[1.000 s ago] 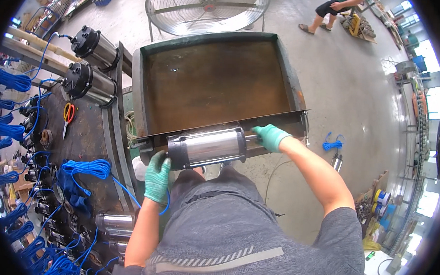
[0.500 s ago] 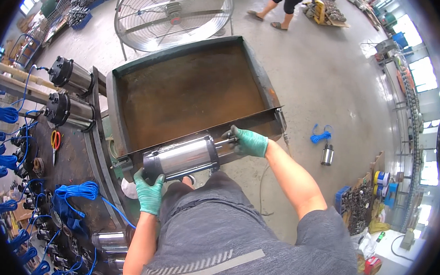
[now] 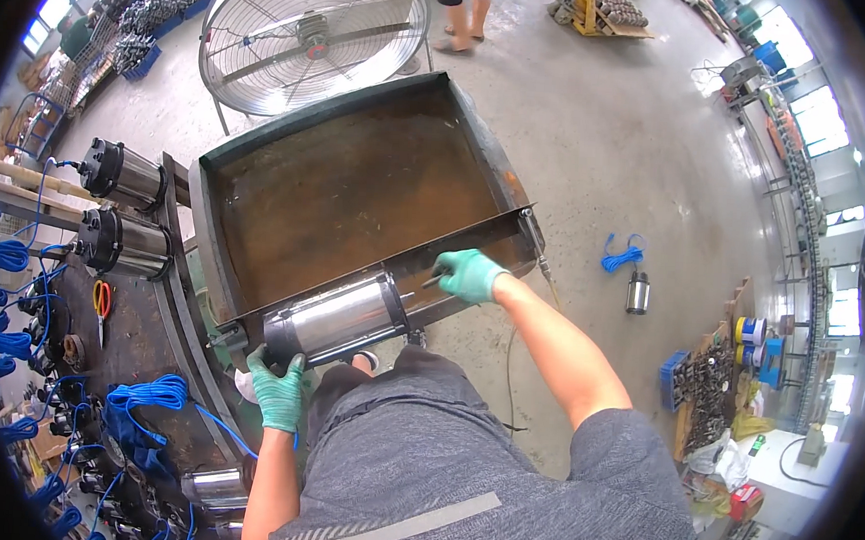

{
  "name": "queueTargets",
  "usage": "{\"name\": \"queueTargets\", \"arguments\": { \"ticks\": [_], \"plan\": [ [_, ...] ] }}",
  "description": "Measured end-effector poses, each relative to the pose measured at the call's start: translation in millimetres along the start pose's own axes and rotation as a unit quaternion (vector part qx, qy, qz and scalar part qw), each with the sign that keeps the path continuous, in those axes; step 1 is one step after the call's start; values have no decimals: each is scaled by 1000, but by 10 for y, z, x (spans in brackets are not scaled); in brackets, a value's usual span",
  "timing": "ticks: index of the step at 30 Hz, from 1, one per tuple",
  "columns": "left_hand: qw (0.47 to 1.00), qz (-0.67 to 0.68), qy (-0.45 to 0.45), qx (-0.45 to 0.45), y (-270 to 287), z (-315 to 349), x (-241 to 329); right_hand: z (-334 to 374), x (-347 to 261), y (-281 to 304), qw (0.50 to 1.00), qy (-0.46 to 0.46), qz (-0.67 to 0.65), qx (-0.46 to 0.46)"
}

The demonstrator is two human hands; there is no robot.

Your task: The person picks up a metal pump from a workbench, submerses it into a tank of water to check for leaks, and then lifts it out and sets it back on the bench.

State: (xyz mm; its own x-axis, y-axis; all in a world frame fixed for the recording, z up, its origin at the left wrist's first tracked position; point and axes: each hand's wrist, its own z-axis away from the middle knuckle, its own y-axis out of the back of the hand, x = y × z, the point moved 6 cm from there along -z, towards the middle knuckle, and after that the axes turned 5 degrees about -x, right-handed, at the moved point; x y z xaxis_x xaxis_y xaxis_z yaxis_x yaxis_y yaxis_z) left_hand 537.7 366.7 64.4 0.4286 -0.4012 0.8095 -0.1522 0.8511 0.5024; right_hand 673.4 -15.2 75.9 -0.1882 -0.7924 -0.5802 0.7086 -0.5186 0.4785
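The cylinder (image 3: 332, 316) is laid on its side along the near edge of the tank (image 3: 489, 161), and the work on it seems to be partway through. The black end and the black ring are already fitted to its steel body, and a thin shaft is left bare at the ring side. The black end is held from below by the left hand (image 3: 276, 391), with thumb and fingers spread partly open around it. By the right hand (image 3: 468, 275), closed at the fingertips, a short dark rod (image 3: 432, 282) seems to be pinched close to the shaft; whether the two are touched together cannot be told. Near the tabletop (image 3: 136, 328), two capped cylinders (image 3: 124, 174) are seen with blue leads attached, apparently further along. By comparison, the held one has not yet been placed beside them. A blue cable (image 3: 147, 392) is left coiled on the tabletop; whether it is joined to the held cylinder is hidden.
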Motion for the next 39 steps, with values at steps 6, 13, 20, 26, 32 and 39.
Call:
{"name": "queueTargets", "arguments": {
  "ticks": [6, 13, 20, 26, 32, 39],
  "plan": [
    [1000, 18, -7, 16, 46, 37, 58, 308, 1271, 272, 830, -4, -448, 333],
    [999, -30, -19, 4, 51, 5, 82, 186, 2179, 327, 827, -150, -181, 511],
    [995, 77, -47, 46, 651, -177, -195, 724, 1722, 283, 863, -336, 18, 377],
    [900, 235, 132, 343, 2074, -115, -1942, 415, 778, 220, 925, -130, 65, 352],
    [867, 147, 191, 437, 2650, -384, -2546, -46, -199, -491, 992, 40, -101, 61],
    [840, 68, 369, 391, 2696, -547, -2674, -262, -206, -603, 994, 64, -74, -58]
  ]
}}
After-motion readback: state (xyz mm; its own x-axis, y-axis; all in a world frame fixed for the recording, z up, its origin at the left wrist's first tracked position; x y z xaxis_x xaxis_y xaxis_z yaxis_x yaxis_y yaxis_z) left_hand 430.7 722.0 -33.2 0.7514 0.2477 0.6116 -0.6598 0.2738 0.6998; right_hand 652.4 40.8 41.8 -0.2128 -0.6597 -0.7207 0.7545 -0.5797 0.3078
